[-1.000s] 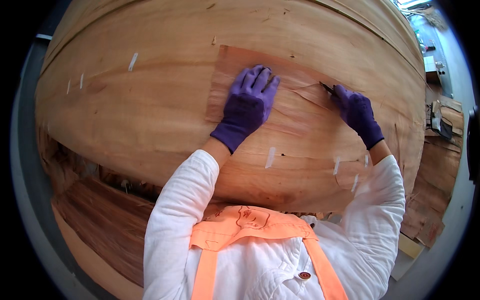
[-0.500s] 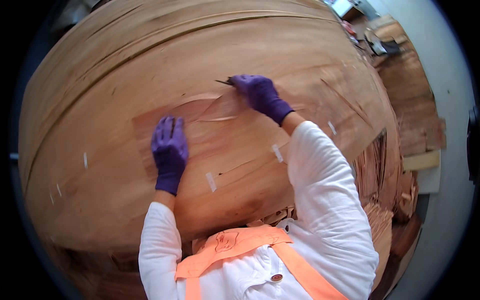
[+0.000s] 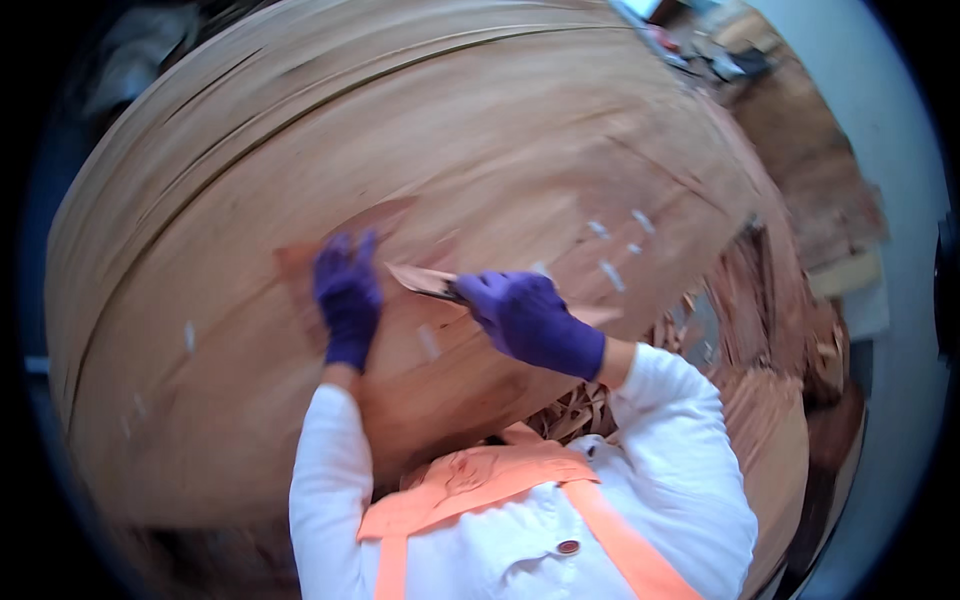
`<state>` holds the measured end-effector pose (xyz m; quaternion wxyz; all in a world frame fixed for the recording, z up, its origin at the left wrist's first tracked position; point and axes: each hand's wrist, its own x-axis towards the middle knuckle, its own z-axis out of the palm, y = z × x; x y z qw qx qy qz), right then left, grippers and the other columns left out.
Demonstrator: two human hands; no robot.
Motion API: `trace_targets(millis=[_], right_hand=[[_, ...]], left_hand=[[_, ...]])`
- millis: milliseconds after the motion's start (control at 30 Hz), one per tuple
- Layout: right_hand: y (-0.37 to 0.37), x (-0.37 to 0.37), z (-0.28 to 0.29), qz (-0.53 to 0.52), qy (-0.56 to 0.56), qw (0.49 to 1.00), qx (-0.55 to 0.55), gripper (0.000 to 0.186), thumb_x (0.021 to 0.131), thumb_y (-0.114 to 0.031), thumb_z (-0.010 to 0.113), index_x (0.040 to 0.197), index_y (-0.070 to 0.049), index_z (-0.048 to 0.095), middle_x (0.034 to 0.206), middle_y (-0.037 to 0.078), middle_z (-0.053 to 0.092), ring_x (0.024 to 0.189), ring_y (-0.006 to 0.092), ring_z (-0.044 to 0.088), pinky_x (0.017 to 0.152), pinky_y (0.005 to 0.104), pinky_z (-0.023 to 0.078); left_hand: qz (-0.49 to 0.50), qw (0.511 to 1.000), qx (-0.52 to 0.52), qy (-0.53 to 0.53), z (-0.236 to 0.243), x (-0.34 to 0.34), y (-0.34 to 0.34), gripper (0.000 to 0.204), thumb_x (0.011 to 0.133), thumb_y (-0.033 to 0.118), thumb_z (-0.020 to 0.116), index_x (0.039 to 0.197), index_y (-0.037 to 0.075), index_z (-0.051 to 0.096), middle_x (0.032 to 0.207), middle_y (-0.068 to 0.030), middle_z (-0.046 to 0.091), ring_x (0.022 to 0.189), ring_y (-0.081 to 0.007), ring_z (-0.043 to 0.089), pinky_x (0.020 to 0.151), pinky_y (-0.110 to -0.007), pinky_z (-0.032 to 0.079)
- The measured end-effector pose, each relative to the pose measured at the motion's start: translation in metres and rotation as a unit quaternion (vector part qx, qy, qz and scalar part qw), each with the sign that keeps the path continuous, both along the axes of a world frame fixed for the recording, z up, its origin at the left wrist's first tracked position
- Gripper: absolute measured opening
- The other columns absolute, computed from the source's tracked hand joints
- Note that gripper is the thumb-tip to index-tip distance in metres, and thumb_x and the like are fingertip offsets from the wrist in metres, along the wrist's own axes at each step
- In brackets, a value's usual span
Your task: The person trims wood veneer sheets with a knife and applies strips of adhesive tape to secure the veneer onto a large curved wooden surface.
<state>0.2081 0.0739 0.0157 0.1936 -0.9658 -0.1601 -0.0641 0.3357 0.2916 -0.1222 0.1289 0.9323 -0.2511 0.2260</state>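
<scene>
A broad, pale brown wood veneer sheet (image 3: 230,410) spreads out in front of me. On its reddish veneer patch (image 3: 292,262), my left hand (image 3: 347,305) in a purple glove lies open, its fingers stretched away from me. My right hand (image 3: 535,320), gloved alike, is closed round a dark, thin-bladed knife (image 3: 440,292) that points left. A loose, pinkish veneer strip (image 3: 410,275) lies along the blade; whether my right fingers also pinch it I cannot tell. The cut edges beneath are blurred.
Short white tape pieces (image 3: 612,276) are stuck to the sheet. Torn veneer scraps (image 3: 575,412) heap up below its near right edge, with reddish veneer (image 3: 740,290) beside them. Dark tools or cloth (image 3: 745,65) sit at the far right. Grooves run across the sheet's far side.
My right hand has come nearer to me with the knife, and a veneer strip now shows beside the blade. My left hand stays on the patch. The whole view has shifted slightly.
</scene>
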Motion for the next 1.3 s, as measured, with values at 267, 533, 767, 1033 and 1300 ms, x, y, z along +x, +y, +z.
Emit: trace_targets(millis=[267, 533, 767, 1033, 1300], right_hand=[[-0.012, -0.004, 0.007, -0.003, -0.019, 0.997, 0.073, 0.027, 0.084, -0.014, 0.063, 0.109, -0.009, 0.056, 0.079, 0.015, 0.062, 0.065, 0.035, 0.061, 0.056, 0.043, 0.048], [-0.015, 0.116, -0.032, -0.029, -0.016, 0.999, -0.001, 0.019, 0.086, -0.016, 0.06, 0.104, -0.012, 0.057, 0.085, 0.015, 0.062, 0.077, 0.0357, 0.061, 0.065, 0.0468, 0.047], [0.029, 0.154, -0.086, 0.003, -0.082, 0.987, -0.14, 0.012, 0.088, -0.022, 0.056, 0.098, -0.017, 0.061, 0.09, 0.01, 0.062, 0.085, 0.0295, 0.062, 0.067, 0.0429, 0.049], [0.0, 0.145, -0.081, 0.052, -0.085, 0.981, -0.164, 0.041, 0.081, -0.009, 0.056, 0.118, -0.024, 0.06, 0.091, 0.007, 0.061, 0.086, 0.0281, 0.062, 0.07, 0.0407, 0.049], [-0.011, 0.142, -0.075, 0.088, -0.054, 0.983, -0.149, 0.037, 0.078, -0.002, 0.053, 0.112, -0.015, 0.062, 0.092, 0.012, 0.062, 0.087, 0.0326, 0.061, 0.072, 0.0421, 0.049]], left_hand=[[-0.003, 0.999, -0.036, -0.018, 0.008, -0.008, -0.011, 0.038, 0.076, 0.016, 0.062, 0.114, 0.018, 0.066, 0.125, -0.0177, 0.054, 0.118, -0.0359, 0.049, 0.101, -0.049, 0.038], [-0.002, 0.999, -0.04, -0.015, 0.018, -0.013, -0.018, 0.031, 0.078, 0.015, 0.062, 0.109, 0.016, 0.067, 0.124, -0.0173, 0.056, 0.117, -0.0353, 0.051, 0.1, -0.048, 0.038], [0.033, 0.993, -0.102, -0.058, 0.002, -0.007, -0.015, 0.025, 0.088, 0.022, 0.061, 0.105, 0.003, 0.063, 0.112, -0.0214, 0.061, 0.105, -0.0374, 0.057, 0.092, -0.048, 0.044], [0.033, 0.971, -0.175, -0.162, 0.051, -0.047, 0.001, 0.034, 0.089, 0.026, 0.059, 0.117, 0.006, 0.055, 0.113, -0.0212, 0.058, 0.102, -0.034, 0.057, 0.085, -0.046, 0.047], [0.509, 0.835, 0.061, -0.201, 0.123, -0.259, 0.278, 0.063, 0.081, 0.02, 0.064, 0.137, 0.004, 0.039, 0.139, -0.0225, 0.041, 0.126, -0.0384, 0.041, 0.107, -0.051, 0.032]])
